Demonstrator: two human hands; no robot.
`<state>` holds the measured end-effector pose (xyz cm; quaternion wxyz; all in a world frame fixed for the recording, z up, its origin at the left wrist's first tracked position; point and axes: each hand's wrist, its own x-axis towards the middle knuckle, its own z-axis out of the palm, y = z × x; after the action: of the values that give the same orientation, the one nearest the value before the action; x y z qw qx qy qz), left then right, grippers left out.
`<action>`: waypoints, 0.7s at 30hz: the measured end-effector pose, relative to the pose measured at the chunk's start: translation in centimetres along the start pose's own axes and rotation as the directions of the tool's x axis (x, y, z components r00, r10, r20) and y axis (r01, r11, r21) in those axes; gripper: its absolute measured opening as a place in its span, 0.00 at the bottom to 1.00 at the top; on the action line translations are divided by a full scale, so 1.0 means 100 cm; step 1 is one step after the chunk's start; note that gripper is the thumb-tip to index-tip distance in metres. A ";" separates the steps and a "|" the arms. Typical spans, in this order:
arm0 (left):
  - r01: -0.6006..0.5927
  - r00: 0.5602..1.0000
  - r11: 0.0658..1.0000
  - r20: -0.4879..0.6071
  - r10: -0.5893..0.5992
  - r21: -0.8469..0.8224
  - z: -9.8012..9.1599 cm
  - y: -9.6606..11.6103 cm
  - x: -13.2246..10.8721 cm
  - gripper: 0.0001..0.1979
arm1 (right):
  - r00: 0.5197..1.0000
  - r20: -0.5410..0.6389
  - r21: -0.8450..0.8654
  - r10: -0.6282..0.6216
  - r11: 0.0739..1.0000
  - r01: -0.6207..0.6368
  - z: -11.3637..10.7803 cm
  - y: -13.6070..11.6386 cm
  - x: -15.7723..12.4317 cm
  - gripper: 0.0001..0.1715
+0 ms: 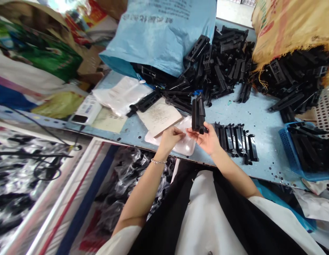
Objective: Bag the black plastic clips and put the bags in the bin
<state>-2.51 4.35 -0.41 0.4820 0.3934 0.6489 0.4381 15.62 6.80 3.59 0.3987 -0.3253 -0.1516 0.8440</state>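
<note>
The right hand [207,140] is closed around the lower end of the black pieces [198,111], which look like 2 long mouldings pressed side by side and standing upright above the fingers, clear of the table [260,113]. Just left of that grip, the left hand [171,137] has its fingertips pinched on the clear bag [187,147], which lies directly beneath both hands. A low, firm hold seems right here, with the thumb keeping the pair flush so neither piece slides, while the left hand lifts only 1 layer of film. Both forearms reach forward from the body and converge, with the wrists nearly straight, the right palm turned up and inward, and the left knuckles up. To the right of the grip a row of parts [237,140] lies flat, and to the left is a card [160,117]. Beyond it lies the heap of parts [220,67], and further off the blue sack [159,35].
</note>
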 end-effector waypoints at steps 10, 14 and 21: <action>0.121 0.989 0.955 0.119 -0.091 -0.272 -0.002 -0.001 0.001 0.23 | 1.000 -0.027 0.054 0.010 0.999 -0.009 0.003 -0.007 0.001 0.20; 0.034 0.999 0.972 0.035 -0.026 -0.234 0.005 -0.001 -0.002 0.20 | 0.998 -0.062 0.037 0.011 0.999 -0.008 0.003 0.002 0.009 0.20; -0.454 0.880 0.773 0.088 0.466 0.443 -0.028 0.030 -0.033 0.09 | 0.987 -0.138 -0.015 -0.078 0.997 0.077 -0.011 0.018 0.032 0.20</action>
<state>-4.24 1.62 3.76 0.2468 0.6347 0.6229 0.3851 13.82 8.09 0.52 0.4392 -0.3789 -0.1399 0.8025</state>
